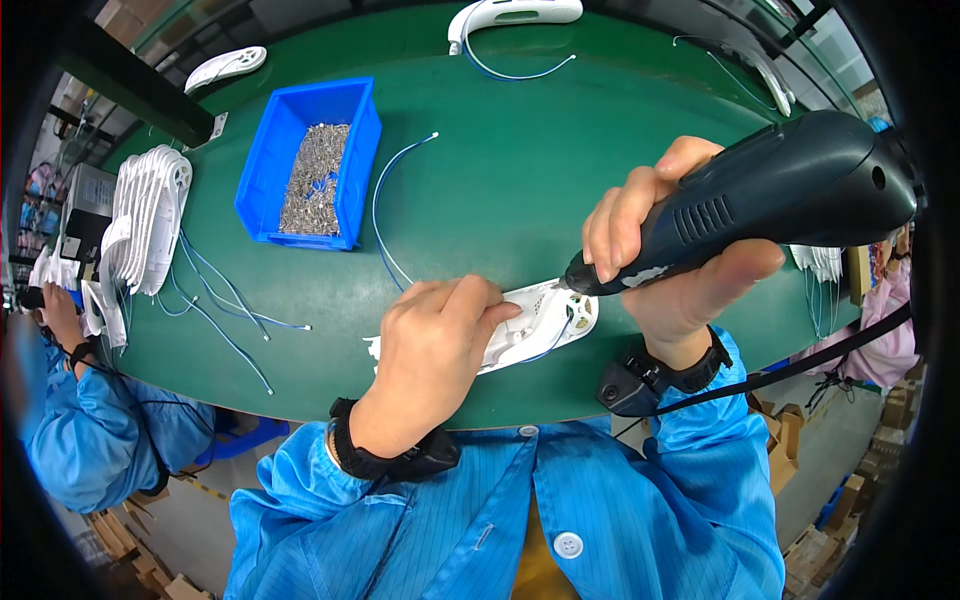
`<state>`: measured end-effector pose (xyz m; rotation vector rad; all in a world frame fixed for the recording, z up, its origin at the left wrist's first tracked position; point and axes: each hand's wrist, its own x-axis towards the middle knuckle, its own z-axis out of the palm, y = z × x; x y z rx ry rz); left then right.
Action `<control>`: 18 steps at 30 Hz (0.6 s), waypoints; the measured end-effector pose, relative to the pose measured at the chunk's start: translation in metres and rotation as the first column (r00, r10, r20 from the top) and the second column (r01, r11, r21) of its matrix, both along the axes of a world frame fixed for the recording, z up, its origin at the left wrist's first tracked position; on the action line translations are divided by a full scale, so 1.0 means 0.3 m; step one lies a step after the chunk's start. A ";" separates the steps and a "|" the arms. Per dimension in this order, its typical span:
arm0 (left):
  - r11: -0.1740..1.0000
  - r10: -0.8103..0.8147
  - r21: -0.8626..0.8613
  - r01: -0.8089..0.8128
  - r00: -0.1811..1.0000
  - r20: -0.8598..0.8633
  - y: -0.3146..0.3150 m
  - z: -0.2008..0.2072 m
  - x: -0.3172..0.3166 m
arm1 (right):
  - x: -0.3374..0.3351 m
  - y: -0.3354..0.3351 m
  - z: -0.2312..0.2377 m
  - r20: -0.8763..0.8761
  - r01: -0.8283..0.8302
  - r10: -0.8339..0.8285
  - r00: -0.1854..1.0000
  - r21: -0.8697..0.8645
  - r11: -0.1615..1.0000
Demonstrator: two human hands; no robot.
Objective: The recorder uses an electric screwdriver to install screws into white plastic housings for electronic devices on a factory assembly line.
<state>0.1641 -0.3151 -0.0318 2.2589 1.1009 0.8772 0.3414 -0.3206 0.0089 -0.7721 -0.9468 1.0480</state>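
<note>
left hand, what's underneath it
A white plastic part lies under the left hand. Its right end, with a blue wire along it, shows past the hand; a white edge shows at left. The stretch beneath the palm is covered and can't be seen.

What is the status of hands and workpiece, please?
Left hand on white elongated plastic shell. Right hand gripping black power driver, tip near shell's right end. Thin blue cable along near edge.
</note>
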 end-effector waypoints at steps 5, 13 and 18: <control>0.999 -0.012 0.037 0.013 1.000 -0.018 0.001 -0.003 0.001 | -0.009 0.020 -0.025 0.110 0.002 -0.015 0.994 0.120 0.993; 0.986 -0.100 0.129 0.105 0.994 -0.045 0.033 -0.008 -0.005 | -0.010 0.013 -0.023 0.172 -0.009 -0.016 0.985 0.145 0.989; 0.981 -0.123 0.152 0.118 0.992 0.029 0.051 -0.027 0.011 | 0.014 0.009 0.006 0.044 -0.084 0.073 0.996 0.368 0.926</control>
